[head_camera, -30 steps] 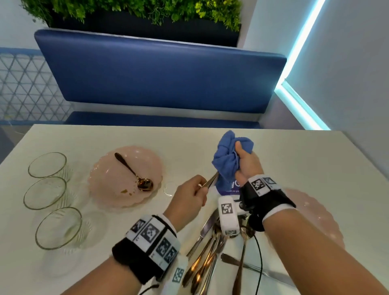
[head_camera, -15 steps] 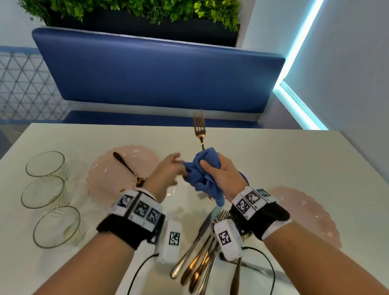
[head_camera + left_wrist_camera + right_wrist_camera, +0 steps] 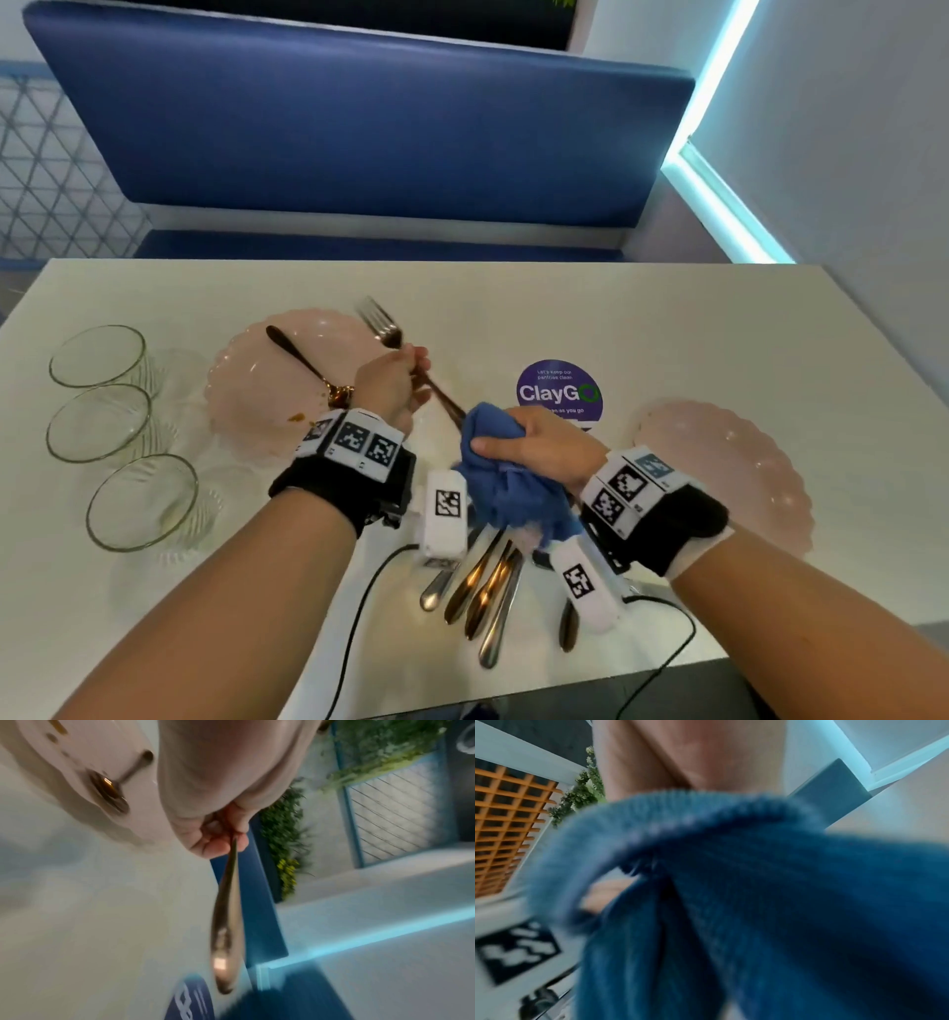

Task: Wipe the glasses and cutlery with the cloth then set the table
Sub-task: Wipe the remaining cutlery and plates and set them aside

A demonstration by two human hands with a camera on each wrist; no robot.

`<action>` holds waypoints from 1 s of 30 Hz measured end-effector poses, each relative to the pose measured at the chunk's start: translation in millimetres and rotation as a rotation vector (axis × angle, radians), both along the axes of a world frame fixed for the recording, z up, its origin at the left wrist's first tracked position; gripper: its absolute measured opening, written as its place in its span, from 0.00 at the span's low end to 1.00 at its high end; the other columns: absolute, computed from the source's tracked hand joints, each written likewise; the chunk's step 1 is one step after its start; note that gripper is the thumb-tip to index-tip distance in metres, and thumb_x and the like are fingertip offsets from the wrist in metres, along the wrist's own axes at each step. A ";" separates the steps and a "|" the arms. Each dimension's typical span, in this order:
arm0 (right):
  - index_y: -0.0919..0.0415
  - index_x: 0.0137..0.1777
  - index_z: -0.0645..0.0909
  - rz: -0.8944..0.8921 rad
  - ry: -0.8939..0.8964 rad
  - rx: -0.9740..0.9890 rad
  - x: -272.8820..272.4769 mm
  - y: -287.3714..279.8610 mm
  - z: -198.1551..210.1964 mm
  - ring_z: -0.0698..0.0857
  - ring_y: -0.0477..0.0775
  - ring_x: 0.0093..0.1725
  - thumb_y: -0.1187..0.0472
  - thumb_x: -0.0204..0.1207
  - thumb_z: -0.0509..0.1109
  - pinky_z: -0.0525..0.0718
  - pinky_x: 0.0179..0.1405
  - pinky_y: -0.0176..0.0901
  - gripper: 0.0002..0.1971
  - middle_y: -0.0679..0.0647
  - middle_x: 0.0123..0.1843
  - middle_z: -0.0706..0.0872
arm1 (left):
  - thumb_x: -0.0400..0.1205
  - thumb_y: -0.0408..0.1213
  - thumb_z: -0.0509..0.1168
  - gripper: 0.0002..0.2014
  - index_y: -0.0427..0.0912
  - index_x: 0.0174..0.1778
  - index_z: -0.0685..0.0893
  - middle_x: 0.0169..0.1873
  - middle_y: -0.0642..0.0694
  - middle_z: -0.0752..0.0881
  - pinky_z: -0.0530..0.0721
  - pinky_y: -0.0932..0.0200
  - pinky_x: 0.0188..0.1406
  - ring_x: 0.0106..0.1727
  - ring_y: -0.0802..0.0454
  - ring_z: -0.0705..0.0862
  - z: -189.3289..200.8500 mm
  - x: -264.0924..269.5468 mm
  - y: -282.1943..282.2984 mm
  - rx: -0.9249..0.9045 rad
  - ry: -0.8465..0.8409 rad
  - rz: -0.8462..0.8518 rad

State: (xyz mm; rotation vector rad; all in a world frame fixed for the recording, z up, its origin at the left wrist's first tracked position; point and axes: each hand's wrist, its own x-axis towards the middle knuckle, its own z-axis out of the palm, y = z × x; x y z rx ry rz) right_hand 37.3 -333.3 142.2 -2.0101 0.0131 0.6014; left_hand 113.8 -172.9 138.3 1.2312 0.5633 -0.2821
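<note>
Since the earlier frame you've tipped the fork (image 3: 382,329) toward ten o'clock. Three glasses (image 3: 97,420) stand at nine o'clock on the worktop (image 3: 667,329). Your left hand (image 3: 393,383) grips the fork's handle; your right hand (image 3: 539,444) clutches the blue cloth (image 3: 506,493) above the cutlery pile (image 3: 482,586).
</note>
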 end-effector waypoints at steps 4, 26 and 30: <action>0.60 0.55 0.81 -0.186 0.048 0.103 -8.4 -27.3 3.2 0.88 0.60 0.54 0.51 0.78 0.68 0.84 0.61 0.57 0.13 0.61 0.54 0.89 | 0.84 0.35 0.59 0.11 0.37 0.42 0.85 0.33 0.45 0.78 0.77 0.61 0.34 0.32 0.53 0.75 -28.6 -1.5 20.6 0.307 -0.081 -0.192; 0.61 0.67 0.75 -0.438 0.043 0.408 74.0 -9.6 29.9 0.85 0.56 0.62 0.46 0.81 0.60 0.80 0.68 0.53 0.22 0.61 0.62 0.86 | 0.81 0.38 0.65 0.12 0.32 0.50 0.86 0.47 0.38 0.88 0.75 0.62 0.48 0.52 0.41 0.85 -47.9 9.8 30.8 0.931 -0.117 -0.419; 0.59 0.67 0.75 -0.403 0.071 0.394 85.3 1.2 26.6 0.84 0.54 0.62 0.46 0.82 0.59 0.80 0.68 0.50 0.21 0.58 0.62 0.85 | 0.81 0.40 0.64 0.15 0.37 0.60 0.83 0.56 0.40 0.85 0.80 0.51 0.58 0.56 0.38 0.83 -33.2 62.8 97.7 1.047 0.057 -0.330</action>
